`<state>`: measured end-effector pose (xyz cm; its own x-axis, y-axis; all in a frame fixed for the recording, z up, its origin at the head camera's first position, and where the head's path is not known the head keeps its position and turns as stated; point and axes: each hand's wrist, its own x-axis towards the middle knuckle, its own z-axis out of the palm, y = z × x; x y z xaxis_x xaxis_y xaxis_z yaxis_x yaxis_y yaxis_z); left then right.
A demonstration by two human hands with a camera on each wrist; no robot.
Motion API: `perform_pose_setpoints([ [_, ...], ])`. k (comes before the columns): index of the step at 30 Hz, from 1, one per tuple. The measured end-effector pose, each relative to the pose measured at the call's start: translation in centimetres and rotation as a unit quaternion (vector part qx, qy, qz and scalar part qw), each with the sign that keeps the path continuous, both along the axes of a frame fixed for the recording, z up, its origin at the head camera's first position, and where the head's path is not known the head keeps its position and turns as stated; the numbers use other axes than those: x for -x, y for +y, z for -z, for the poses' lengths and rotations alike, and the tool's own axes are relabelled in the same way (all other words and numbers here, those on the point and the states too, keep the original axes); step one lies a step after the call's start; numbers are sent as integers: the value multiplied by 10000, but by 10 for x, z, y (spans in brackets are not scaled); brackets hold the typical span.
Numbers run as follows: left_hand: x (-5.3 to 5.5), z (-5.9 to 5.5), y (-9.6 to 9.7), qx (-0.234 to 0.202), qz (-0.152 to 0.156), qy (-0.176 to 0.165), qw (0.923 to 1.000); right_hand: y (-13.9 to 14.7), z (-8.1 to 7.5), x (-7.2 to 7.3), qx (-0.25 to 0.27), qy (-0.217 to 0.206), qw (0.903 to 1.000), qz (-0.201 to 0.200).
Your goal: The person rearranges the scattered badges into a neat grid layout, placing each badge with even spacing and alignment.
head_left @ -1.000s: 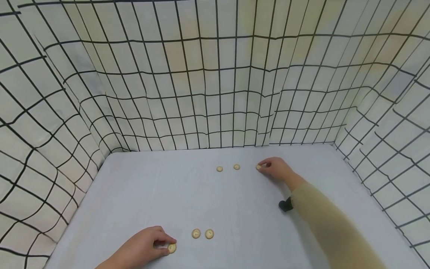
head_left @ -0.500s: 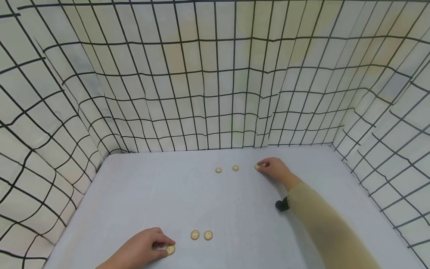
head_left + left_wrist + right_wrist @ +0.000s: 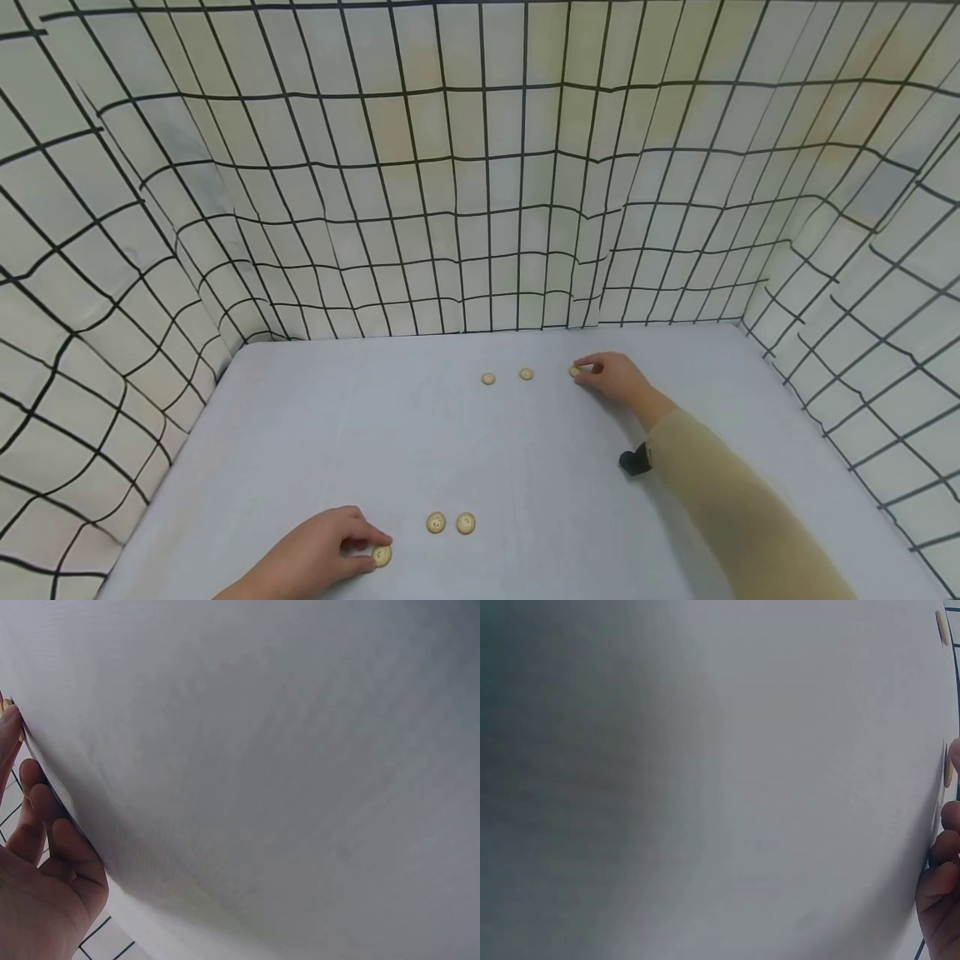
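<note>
At the near left of the white-covered table, my left hand pinches a round, pale yellow button between thumb and index finger. Two similar buttons, a left one and a right one, lie just to its right. Toward the back right, my right hand holds another button by its edges with thumb and index finger. To the left of that hand lie a middle button and a far-left one. In the right wrist view, the pinched button shows edge-on beside the fingertips.
White cloth walls with a black grid rise behind and on both sides of the white tabletop. A small dark device sticks out under the right sleeve, above the table.
The head view has shifted slightly. Both hands keep their grip on the same buttons, and no button has visibly moved on the table.
</note>
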<state>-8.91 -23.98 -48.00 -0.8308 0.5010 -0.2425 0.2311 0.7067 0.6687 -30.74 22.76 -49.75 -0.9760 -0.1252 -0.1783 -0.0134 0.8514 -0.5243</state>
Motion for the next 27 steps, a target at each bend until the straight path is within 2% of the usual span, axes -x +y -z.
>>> perform_pose_setpoints([
  [4, 1, 1, 0, 59, -66, -49, 9999, 1, 1, -1, 8, 30, 9999, -102],
  [10, 0, 1, 0, 137, -92, -4, 9999, -2, -5, -10, 330, -127, 9990, -284],
  [15, 0, 1, 0, 123, -60, 31, 9999, -10, -10, -21, 435, -138, 9965, -694],
  [20, 0, 1, -1, 57, -72, -110, 9999, -22, -13, -33, 522, -84, 9932, -1033],
  [27, -1, 0, 0, 90, -43, -10, 9999, -45, -11, -56, 387, -91, 9854, -1658],
])
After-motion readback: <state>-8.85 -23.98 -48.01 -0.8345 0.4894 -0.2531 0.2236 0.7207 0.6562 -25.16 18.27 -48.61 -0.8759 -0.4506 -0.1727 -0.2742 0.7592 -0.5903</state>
